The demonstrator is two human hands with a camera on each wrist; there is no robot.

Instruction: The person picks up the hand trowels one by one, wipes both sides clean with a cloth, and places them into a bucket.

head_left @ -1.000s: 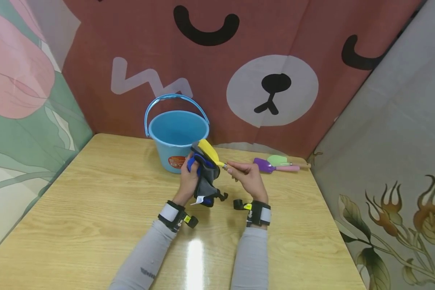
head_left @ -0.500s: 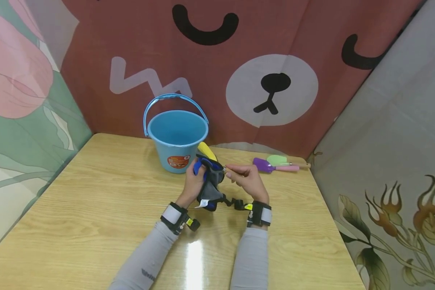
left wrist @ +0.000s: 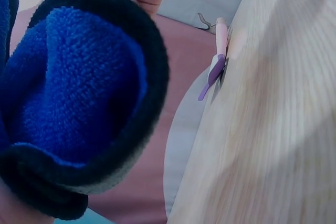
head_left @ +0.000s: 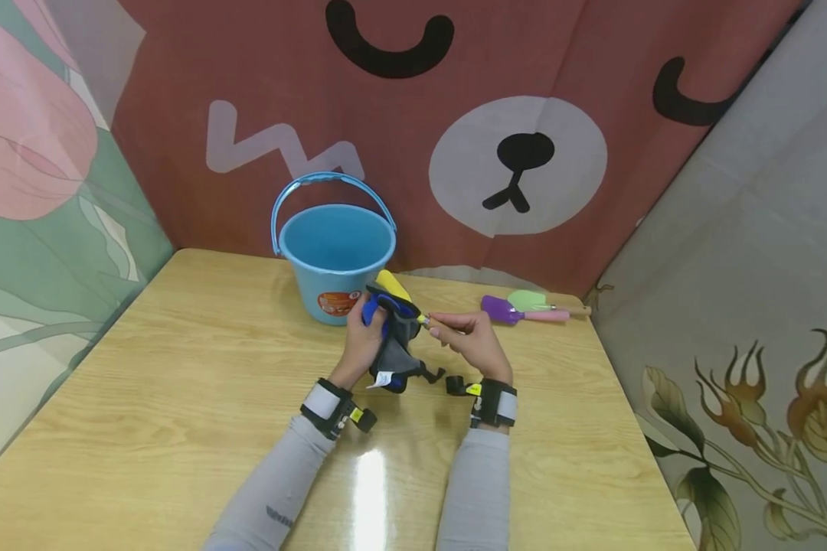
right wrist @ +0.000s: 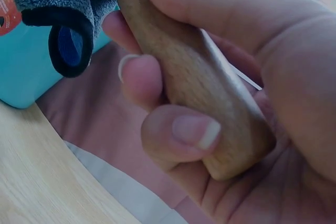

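My left hand (head_left: pixel 361 340) grips a grey-and-blue microfiber cloth (head_left: pixel 396 352) with black edging and a white tag. In the left wrist view the cloth's fluffy blue side (left wrist: pixel 79 77) curls into a hollow. My right hand (head_left: pixel 478 344) holds a small yellow trowel (head_left: pixel 394 286) by its wooden handle (right wrist: pixel 189 72), fingers curled round it. The trowel's yellow blade points up and left, partly covered by the cloth folded along it. Both hands are above the table, in front of the blue bucket (head_left: pixel 306 287).
The bucket stands at the back of the wooden table (head_left: pixel 200 428), its handle raised. To the right lie a purple trowel (head_left: pixel 501 309) with a pink handle and a green trowel (head_left: pixel 527 299) with a wooden handle, close together. Printed curtains (head_left: pixel 386 115) hang behind.
The cloth has shifted along the yellow blade, first down toward the handle, then slightly back up with my left hand. My right hand has stayed nearly in place on the handle.
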